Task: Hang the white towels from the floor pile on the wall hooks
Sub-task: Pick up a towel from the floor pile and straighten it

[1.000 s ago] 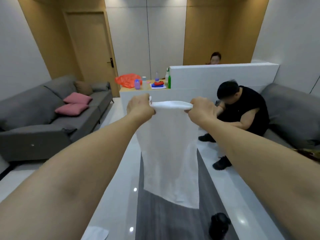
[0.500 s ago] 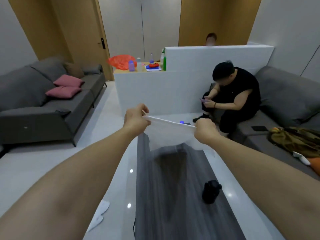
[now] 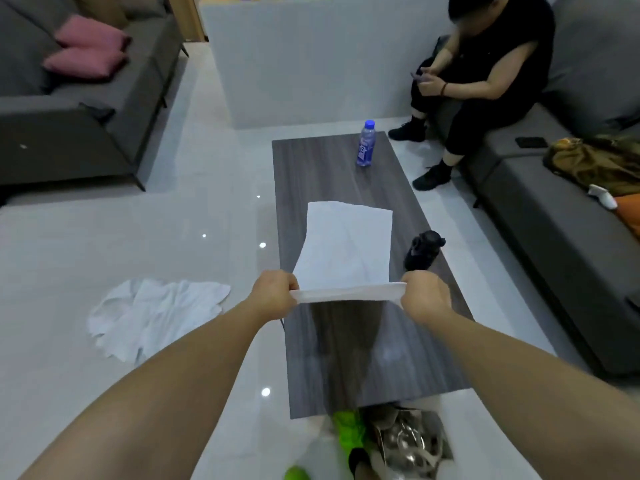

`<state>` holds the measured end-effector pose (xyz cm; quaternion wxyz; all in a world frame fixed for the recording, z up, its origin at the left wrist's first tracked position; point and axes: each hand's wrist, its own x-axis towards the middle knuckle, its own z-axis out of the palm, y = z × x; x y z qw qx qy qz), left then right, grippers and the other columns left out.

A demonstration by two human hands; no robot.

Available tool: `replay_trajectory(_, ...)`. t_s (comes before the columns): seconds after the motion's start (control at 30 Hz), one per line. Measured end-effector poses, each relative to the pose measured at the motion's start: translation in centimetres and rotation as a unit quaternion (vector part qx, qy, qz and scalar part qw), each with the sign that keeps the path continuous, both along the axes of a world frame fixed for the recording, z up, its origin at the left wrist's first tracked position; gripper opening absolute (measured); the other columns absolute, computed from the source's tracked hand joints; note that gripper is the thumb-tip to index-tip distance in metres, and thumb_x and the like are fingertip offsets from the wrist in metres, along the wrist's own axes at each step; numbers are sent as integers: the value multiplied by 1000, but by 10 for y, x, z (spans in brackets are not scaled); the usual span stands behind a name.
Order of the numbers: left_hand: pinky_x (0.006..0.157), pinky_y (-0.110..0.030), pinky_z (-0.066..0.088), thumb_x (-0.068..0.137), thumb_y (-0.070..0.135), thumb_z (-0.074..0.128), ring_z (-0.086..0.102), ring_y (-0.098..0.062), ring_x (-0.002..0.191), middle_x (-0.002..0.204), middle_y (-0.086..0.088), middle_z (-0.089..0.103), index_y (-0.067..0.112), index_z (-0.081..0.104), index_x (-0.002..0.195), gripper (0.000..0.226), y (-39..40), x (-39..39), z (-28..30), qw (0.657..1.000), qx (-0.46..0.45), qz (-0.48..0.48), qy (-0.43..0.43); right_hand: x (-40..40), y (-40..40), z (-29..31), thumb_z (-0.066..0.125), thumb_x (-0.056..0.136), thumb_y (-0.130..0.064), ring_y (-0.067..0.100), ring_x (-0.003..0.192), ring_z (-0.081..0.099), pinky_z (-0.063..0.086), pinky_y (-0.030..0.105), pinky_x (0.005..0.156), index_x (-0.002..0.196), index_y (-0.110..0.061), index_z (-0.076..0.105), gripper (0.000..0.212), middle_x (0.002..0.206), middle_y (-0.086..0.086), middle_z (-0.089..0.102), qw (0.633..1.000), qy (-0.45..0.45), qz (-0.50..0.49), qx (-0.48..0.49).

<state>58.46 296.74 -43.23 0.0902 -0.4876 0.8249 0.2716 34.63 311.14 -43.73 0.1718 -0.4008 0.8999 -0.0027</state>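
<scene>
White towel (image 3: 346, 247) between both hands

A dark wood-grain coffee table (image 3: 332, 174) carries a blue-capped bottle (image 3: 366, 144) at its far end and a black object (image 3: 423, 249) (too dark to identify) near its right edge; two pink cushions (image 3: 86, 46) lie on the left grey sofa (image 3: 69, 133); a seated person in black (image 3: 485, 74) occupies the right sofa (image 3: 554, 237).
</scene>
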Motion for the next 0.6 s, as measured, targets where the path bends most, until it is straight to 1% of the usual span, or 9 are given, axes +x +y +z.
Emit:
replay_trajectory(0.07,72,-25,47,88,10,64,60,-21,92,100,-4,64,15,69,101,16,17,11,-17,999,17,-17,-28,10,24,-13,57,83,-2,25,92,63,44,30,70,100,-19,70,27,99,4,68,1000,5,8,27)
replay_trajectory(0.17,75,-25,46,88,7,59,59,-23,97,107,-4,64,15,69,107,23,37,19,-32,996,43,-42,-62,18,53,-25,53,85,-1,25,93,63,44,29,73,104,-20,66,29,102,5,68,999,-15,-4,38)
replay_trajectory(0.23,74,-26,44,88,6,54,57,-24,98,110,-7,62,14,69,108,26,50,21,-37,992,58,-61,-90,18,70,-30,51,88,-2,26,88,63,45,30,72,102,-19,64,26,96,5,67,999,-21,-15,34)
replay_trajectory(0.3,72,-26,44,86,5,52,54,-23,93,110,-9,62,12,69,108,28,64,21,-41,989,69,-68,-114,13,84,-35,53,91,-6,25,78,60,46,30,65,91,-16,63,14,83,3,62,999,-27,-22,34)
replay_trajectory(0.33,72,-26,43,86,6,53,54,-23,92,110,-9,62,11,69,107,27,71,21,-43,987,73,-68,-122,10,91,-37,54,94,-10,24,75,59,46,30,62,86,-15,62,12,78,2,59,999,-36,-26,32)
replay_trajectory(0.43,70,-25,42,88,10,57,54,-21,89,109,-8,63,10,69,108,24,92,20,-48,987,74,-55,-135,-2,109,-40,57,98,-25,22,73,61,48,29,59,85,-15,65,18,75,1,59,998,-62,-19,28)
replay_trajectory(0.5,71,-25,43,89,13,57,54,-21,88,110,-8,63,11,68,109,23,107,20,-49,988,61,-38,-138,-8,121,-41,57,98,-32,20,70,58,43,28,56,85,-14,66,23,74,1,60,997,-74,-12,29)
replay_trajectory(0.53,72,-26,44,89,14,56,55,-22,88,111,-8,63,11,68,109,23,114,20,-50,989,51,-26,-138,-11,127,-42,58,98,-33,20,69,57,41,27,55,84,-13,66,25,73,1,60,996,-80,-9,30)
replay_trajectory(0.6,73,-28,46,89,14,54,58,-24,90,110,-8,63,12,67,108,23,129,19,-50,990,25,0,-141,-17,137,-43,58,98,-29,21,70,58,40,27,55,83,-12,65,24,73,2,59,995,-96,-2,34)
